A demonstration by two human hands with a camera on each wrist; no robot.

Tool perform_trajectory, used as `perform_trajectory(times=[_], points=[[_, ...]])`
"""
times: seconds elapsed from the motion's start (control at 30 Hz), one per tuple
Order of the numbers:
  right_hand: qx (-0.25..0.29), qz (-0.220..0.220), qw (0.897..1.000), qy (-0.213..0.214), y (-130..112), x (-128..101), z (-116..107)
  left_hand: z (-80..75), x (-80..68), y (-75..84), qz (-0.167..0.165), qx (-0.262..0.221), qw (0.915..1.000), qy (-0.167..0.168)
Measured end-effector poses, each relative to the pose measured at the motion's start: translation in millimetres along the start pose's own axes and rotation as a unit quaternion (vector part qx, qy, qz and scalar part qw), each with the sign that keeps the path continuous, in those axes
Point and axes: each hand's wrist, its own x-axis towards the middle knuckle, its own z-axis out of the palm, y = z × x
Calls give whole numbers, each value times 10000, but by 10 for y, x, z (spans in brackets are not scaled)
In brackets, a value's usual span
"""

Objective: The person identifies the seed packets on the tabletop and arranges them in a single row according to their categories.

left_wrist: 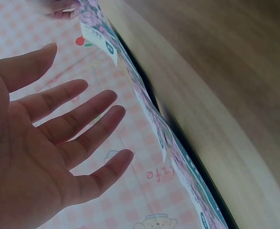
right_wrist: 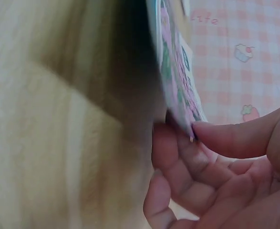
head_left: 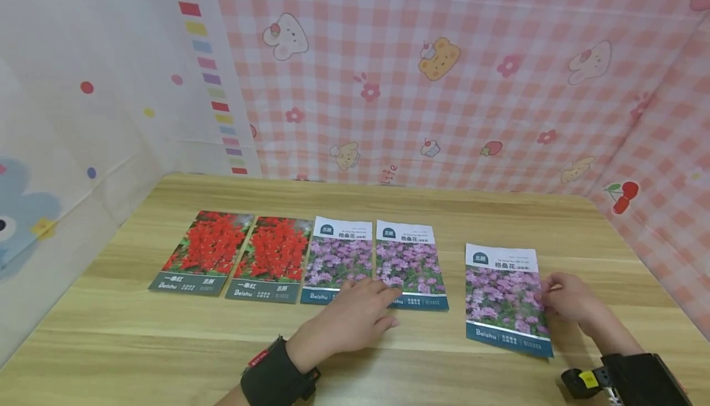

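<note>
Four seed packets lie in a row on the wooden table (head_left: 166,344): two red-flower ones (head_left: 208,251) (head_left: 274,257), then two purple-flower ones (head_left: 339,259) (head_left: 409,263). My left hand (head_left: 383,298) is flat with straight fingers over the lower edges of the two purple packets; whether it touches them I cannot tell. In the left wrist view the left hand's palm (left_wrist: 58,129) is spread beside the packets' edges (left_wrist: 154,119). A fifth purple packet (head_left: 505,298) lies apart to the right. My right hand (head_left: 557,298) pinches its right edge, thumb on top of the packet (right_wrist: 175,67) and fingers (right_wrist: 187,167) beneath.
Pink checked cloth with cartoon animals (head_left: 444,85) walls the table's back and right side, and a white dotted cloth (head_left: 83,116) the left. Bare wood (head_left: 138,363) runs along the near edge in front of the packets. Black bands (head_left: 274,378) sit on both wrists.
</note>
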Motion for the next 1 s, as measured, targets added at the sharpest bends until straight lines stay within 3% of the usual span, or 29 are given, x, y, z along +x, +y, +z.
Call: perform_trajectory(times=[0.2,0.47,0.8,1.0], points=[[465,-518,9975,-107,-97,-69,-36,-2,3,7,8,-120,9999,-2],[533,-939,9939,209,-385,-173,-53,-14,-2,19,20,-279,9996,52],[1020,-1317,9860,19,-777,-257,154,-24,27,43,-344,-839,9955,262],[1219,-1467,9816,-62,-947,-258,281,-53,32,45,-265,-1302,9909,235]])
